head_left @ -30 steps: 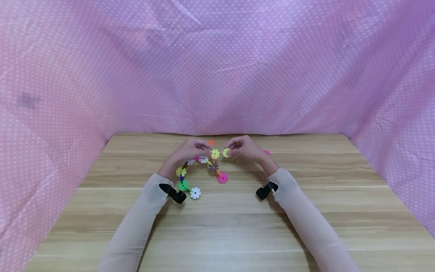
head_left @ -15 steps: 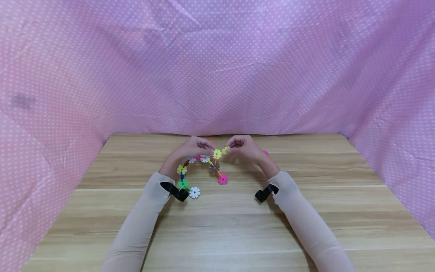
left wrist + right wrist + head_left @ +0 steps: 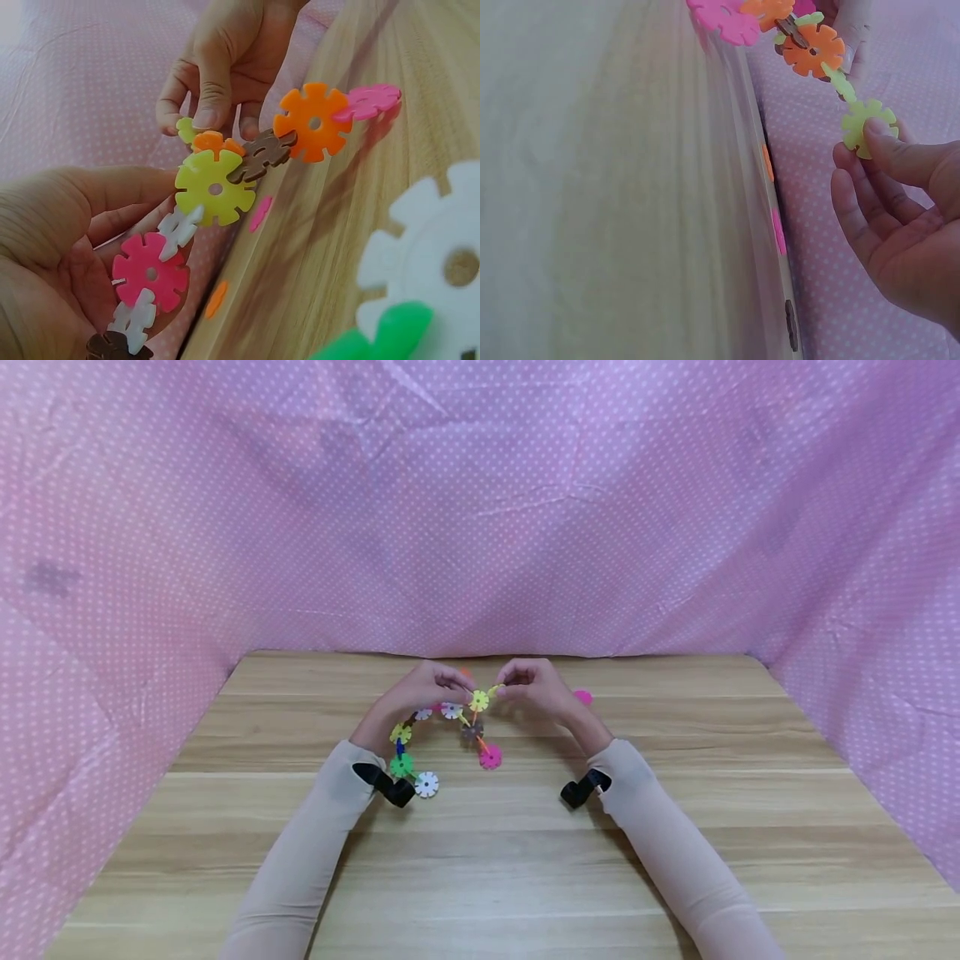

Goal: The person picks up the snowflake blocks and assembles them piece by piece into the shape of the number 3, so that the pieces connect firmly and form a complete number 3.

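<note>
A chain of notched snowflake discs in several colours hangs between the hands, slotted edge to edge. In the head view my left hand (image 3: 423, 687) grips it near a yellow disc (image 3: 479, 700). Its palm lies behind a pink disc (image 3: 150, 271) and a larger-looking yellow disc (image 3: 214, 187) in the left wrist view. My right hand (image 3: 536, 689) pinches a yellow-green disc (image 3: 868, 127) between thumb and fingers. That disc's edge meets the chain's end; whether the notches are locked I cannot tell. A branch with an orange disc (image 3: 313, 122) ends in a pink disc (image 3: 367, 101).
Near the wooden table's (image 3: 480, 860) far edge lie a loose orange disc (image 3: 768, 162), a pink disc (image 3: 778, 231) and a brown disc (image 3: 791, 325). A pink dotted cloth (image 3: 480, 527) hangs behind and at both sides. The chain's white end disc (image 3: 427, 785) is near the left wrist.
The disc in my right hand has turned from face-on to edge-on in the head view, and the gap to the chain's yellow disc has closed. My left hand has shifted slightly right.
</note>
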`<action>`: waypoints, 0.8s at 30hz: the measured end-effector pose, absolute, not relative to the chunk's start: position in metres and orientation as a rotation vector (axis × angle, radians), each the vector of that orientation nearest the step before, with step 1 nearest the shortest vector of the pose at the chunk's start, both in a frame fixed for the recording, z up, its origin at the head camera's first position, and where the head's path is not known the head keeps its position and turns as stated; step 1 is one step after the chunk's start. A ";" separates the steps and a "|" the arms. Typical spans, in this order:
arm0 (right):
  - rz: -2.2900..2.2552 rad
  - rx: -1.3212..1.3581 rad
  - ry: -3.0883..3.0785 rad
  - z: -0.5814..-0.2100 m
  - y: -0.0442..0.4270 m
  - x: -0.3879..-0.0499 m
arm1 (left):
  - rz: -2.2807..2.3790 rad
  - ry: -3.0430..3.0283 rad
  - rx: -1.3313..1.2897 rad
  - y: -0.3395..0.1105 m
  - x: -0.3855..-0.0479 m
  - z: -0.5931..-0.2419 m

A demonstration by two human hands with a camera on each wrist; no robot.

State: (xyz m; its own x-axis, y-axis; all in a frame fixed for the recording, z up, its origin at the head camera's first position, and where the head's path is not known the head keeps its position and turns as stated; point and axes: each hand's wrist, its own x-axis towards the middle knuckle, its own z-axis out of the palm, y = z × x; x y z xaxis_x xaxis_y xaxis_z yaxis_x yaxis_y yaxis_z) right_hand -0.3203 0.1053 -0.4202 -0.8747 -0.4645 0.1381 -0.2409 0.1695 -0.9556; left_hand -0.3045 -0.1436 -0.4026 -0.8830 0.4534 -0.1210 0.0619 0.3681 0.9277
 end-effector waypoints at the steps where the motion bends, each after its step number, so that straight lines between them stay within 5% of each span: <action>1: -1.785 -0.695 2.254 -0.421 0.105 -0.320 | 1.521 2.282 0.444 -0.143 -0.304 -0.402; 24: -1.731 -0.735 2.315 -0.419 0.103 -0.316 | 1.526 2.337 0.427 -0.135 -0.300 -0.402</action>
